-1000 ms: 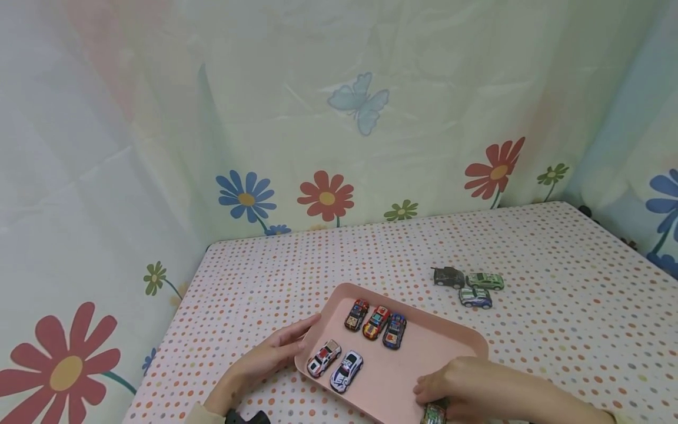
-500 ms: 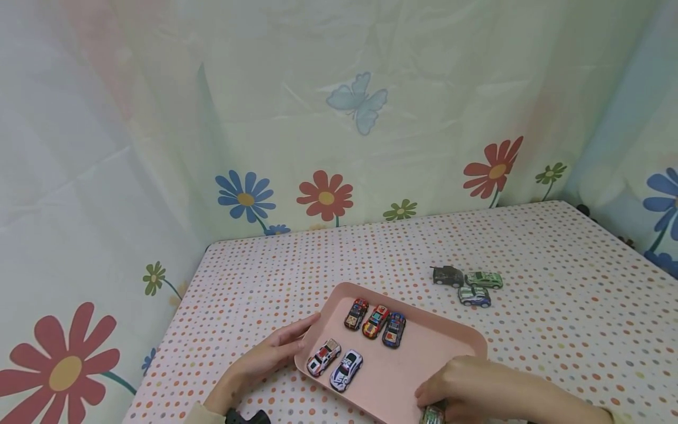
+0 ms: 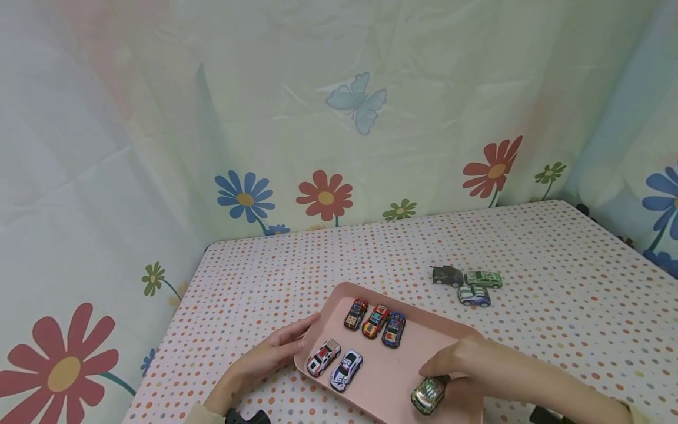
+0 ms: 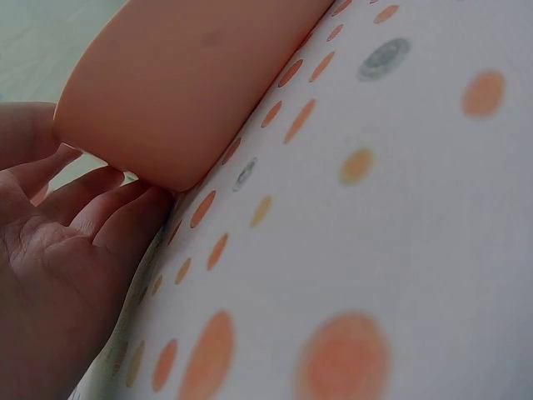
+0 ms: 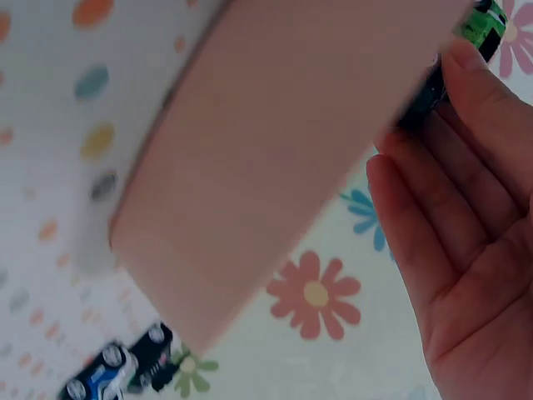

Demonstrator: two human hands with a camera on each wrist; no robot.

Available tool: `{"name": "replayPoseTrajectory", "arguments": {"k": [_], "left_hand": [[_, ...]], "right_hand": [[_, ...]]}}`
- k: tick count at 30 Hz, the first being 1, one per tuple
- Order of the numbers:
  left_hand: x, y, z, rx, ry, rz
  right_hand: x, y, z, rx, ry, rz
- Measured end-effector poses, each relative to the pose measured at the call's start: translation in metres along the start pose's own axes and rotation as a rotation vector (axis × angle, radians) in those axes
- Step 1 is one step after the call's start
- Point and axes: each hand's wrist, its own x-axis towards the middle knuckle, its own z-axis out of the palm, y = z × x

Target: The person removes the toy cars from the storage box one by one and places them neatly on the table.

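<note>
With the left hand (image 3: 271,355) loosely extended against the pink tray (image 3: 389,374), the right hand (image 3: 466,360), pinching the green car (image 3: 427,397), should hold it level

A polka-dotted table (image 3: 275,271) spans the frame's lower half. A pink tray (image 3: 389,371) lies at bottom centre. Three toy cars (image 3: 474,296) cluster right of centre.
</note>
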Motion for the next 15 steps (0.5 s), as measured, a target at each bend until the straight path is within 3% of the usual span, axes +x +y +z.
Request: {"name": "replayPoseTrajectory", "arguments": {"k": [8,15], "left_hand": [[0.0,0.0,0.0,-0.002,-0.002,0.006],[0.0,0.0,0.0,0.0,-0.008,0.013]], "right_hand": [[-0.008,0.005,-0.024,-0.069,0.086,0.068],[-0.02,0.013,-0.044,-0.109,0.108,0.258]]}}
